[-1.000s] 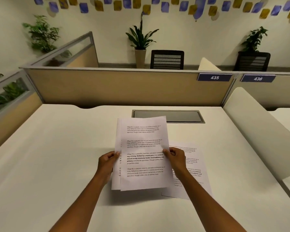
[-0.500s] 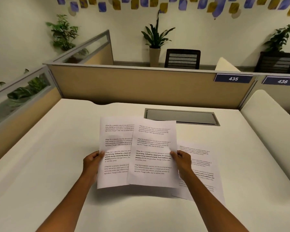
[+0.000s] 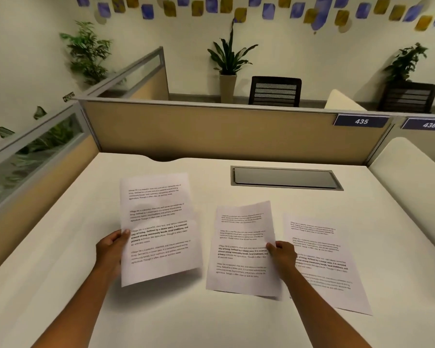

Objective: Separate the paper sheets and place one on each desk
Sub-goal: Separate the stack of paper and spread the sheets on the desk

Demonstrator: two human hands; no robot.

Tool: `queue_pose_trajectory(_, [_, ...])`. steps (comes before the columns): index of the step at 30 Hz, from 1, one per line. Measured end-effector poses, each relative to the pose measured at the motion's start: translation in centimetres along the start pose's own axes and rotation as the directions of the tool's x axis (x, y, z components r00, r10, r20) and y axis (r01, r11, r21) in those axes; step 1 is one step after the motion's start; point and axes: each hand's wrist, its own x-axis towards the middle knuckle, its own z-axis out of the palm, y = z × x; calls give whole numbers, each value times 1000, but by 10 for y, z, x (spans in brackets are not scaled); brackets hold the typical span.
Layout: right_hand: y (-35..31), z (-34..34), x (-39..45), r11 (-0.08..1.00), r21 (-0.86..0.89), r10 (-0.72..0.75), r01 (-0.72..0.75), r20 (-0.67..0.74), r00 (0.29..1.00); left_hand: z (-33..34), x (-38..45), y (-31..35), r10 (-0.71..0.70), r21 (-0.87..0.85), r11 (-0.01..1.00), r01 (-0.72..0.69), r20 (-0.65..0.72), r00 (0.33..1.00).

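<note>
Over the white desk (image 3: 60, 285) I hold two printed paper sheets apart from each other. My left hand (image 3: 111, 249) pinches the left edge of one sheet (image 3: 158, 227), which hovers left of centre. My right hand (image 3: 283, 254) grips the right edge of a second sheet (image 3: 241, 249), held lower and close to the desk. A third printed sheet (image 3: 322, 259) lies flat on the desk to the right, partly under my right hand.
A grey cable hatch (image 3: 284, 178) is set into the desk at the back. Beige partitions (image 3: 211, 131) with labels 435 and 436 wall the desk. A white curved divider (image 3: 412, 167) stands on the right. Plants and black chairs stand beyond.
The two overlapping sheets have come fully apart: my left hand carried one leftward, my right hand lowered the other toward the desk. The view has shifted left.
</note>
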Motion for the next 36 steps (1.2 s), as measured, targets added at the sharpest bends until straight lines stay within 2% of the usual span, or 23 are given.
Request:
queue_pose_trajectory(8, [-12, 15, -18, 995, -61, 71, -83, -179, 981, -30, 37, 10, -27, -23, 999, 28, 32, 999])
queue_pose_trajectory(13, [-26, 39, -34, 989, -148, -50, 9, -276, 960, -43, 53, 9, -53, -14, 998, 54, 83, 995])
queue_pose_trajectory(16, [-38, 66, -50, 986, -77, -160, 147, -193, 968, -49, 61, 9, -69, -17, 997, 72, 123, 990])
queue_pose_trajectory(18, [-51, 84, -62, 983, 20, -181, 184, -97, 979, -50, 65, 10, -81, -13, 996, 84, 153, 985])
queue_pose_trajectory(22, [-76, 124, -84, 969, 209, -168, 135, 152, 974, -49, 68, 11, -95, -3, 995, 98, 216, 972])
queue_pose_trajectory(27, [-88, 170, -106, 937, 346, -165, 50, 313, 935, -46, 66, 10, -119, 1, 992, 123, 269, 956])
queue_pose_trajectory(30, [-87, 187, -113, 952, 300, -160, 66, 302, 940, -46, 65, 9, -122, 13, 992, 123, 282, 952])
queue_pose_trajectory(36, [-88, 202, -121, 965, 261, -35, -20, 205, 978, -54, 70, 8, -100, 122, 990, 68, 283, 954])
